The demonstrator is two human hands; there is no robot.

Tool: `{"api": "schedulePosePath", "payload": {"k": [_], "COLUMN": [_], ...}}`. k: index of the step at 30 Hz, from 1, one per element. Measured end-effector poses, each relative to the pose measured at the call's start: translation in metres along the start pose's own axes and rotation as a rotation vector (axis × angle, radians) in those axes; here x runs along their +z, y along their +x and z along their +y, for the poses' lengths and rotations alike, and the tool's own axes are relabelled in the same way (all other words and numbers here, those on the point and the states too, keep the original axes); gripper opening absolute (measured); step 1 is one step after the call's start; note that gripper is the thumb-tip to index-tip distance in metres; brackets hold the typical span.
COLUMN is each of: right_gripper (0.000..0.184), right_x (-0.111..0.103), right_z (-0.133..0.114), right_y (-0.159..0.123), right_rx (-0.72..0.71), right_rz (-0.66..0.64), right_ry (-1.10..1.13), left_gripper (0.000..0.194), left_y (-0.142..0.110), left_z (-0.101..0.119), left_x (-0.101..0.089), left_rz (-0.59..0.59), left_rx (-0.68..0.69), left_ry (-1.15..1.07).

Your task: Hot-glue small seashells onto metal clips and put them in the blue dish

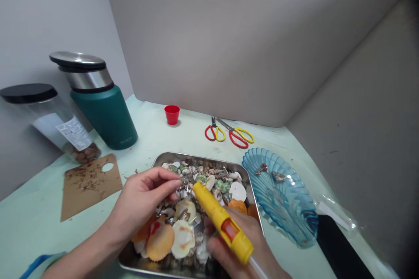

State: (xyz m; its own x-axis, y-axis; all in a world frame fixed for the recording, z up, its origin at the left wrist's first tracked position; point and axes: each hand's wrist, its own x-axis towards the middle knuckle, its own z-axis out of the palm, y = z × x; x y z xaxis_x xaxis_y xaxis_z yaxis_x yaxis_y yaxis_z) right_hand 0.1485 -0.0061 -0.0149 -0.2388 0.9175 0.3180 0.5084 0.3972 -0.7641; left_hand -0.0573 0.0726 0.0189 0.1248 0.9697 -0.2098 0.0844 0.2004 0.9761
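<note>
My right hand (237,233) is wrapped round a yellow hot glue gun (214,211), with a pale glue stick (258,267) coming out of its rear end. The front of the gun points up and left, over a metal tray (255,192) heaped with seashells. Above the left part of the tray, my left hand (152,189) has thumb and fingers pinched together. Whatever is in that pinch is too small to make out. Beneath the hands lie an orange scallop shell (160,242), a white scallop shell (182,239) and several small shells and green pieces (223,186).
On the right is a blue shell-shaped dish (278,200) with a few small shells. Two pairs of scissors (215,132) and a red cup (172,114) stand behind the tray. A green bottle (108,115), a clear jar (62,126) and a brown board (90,189) are left.
</note>
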Motion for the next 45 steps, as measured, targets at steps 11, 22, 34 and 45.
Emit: {"api": "schedulePosePath", "payload": {"k": [11, 22, 34, 45], "right_gripper": [0.031, 0.032, 0.030, 0.032], "right_x": [-0.0005, -0.0015, -0.0032, 0.0006], "right_z": [0.0028, 0.0003, -0.0008, 0.0024], "right_y": [0.0010, 0.0017, 0.0022, 0.0014], "right_rx": [-0.048, -0.036, -0.044, -0.052], "right_rz": [-0.044, -0.064, -0.073, -0.099], "right_ry": [0.010, 0.017, -0.030, 0.032], "left_gripper": [0.016, 0.016, 0.015, 0.013], "left_y": [0.0005, -0.0011, -0.0020, -0.0024], "left_z": [-0.0001, 0.0017, 0.0033, 0.0023], "left_x": [-0.0002, 0.0006, 0.0014, 0.0015], "left_rz": [0.005, 0.002, -0.017, -0.020], "left_rx": [0.015, 0.021, 0.027, 0.042], "left_ry": [-0.009, -0.010, 0.031, 0.032]}}
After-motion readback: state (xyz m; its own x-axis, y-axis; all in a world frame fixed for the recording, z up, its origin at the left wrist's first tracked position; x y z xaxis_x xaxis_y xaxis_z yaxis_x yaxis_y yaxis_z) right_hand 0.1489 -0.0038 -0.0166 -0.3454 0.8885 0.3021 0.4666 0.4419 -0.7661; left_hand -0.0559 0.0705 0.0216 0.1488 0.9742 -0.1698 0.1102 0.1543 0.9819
